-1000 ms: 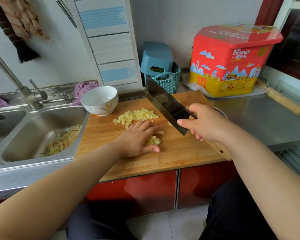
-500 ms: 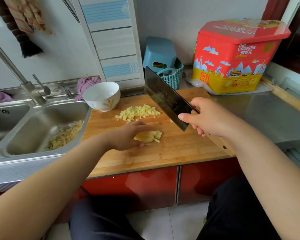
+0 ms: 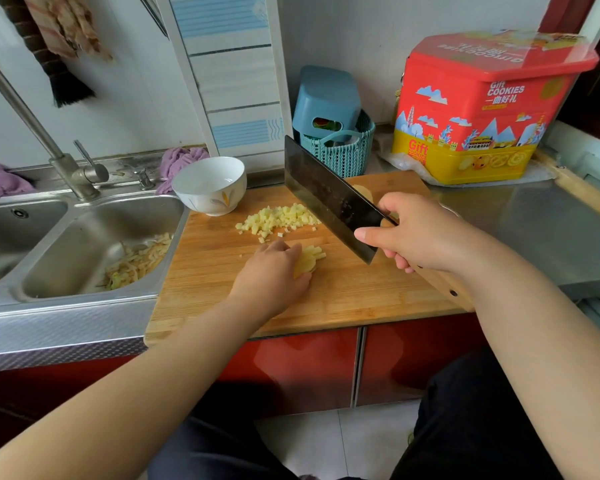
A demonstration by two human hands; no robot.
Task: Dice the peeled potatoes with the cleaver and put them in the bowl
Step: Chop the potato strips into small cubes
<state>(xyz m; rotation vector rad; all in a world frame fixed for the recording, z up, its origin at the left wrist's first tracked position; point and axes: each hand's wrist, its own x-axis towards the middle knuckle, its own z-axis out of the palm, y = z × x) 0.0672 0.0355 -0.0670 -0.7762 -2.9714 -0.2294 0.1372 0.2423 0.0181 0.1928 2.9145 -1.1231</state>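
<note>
On the wooden cutting board point(image 3: 343, 292) my left hand point(image 3: 271, 275) holds a stack of sliced potato point(image 3: 309, 259), fingers curled round its left side. My right hand point(image 3: 420, 233) grips the wooden handle of a dark cleaver point(image 3: 329, 199), raised above the board with the blade tilted up to the left, just right of the stack. A heap of diced potato point(image 3: 279, 220) lies farther back on the board. The white bowl point(image 3: 210, 183) stands at the board's back left corner. Another potato piece point(image 3: 364, 192) peeks out behind the blade.
A steel sink point(image 3: 84, 244) with potato peelings lies left of the board, with a tap point(image 3: 66, 168) behind it. A teal basket point(image 3: 340, 147) and a red and yellow cookie tin point(image 3: 482, 109) stand at the back. Steel counter point(image 3: 534, 230) extends to the right.
My left hand lifted off the potato stack, turned it and now holds it from the left side. The cleaver stays raised in my right hand, nearly unmoved.
</note>
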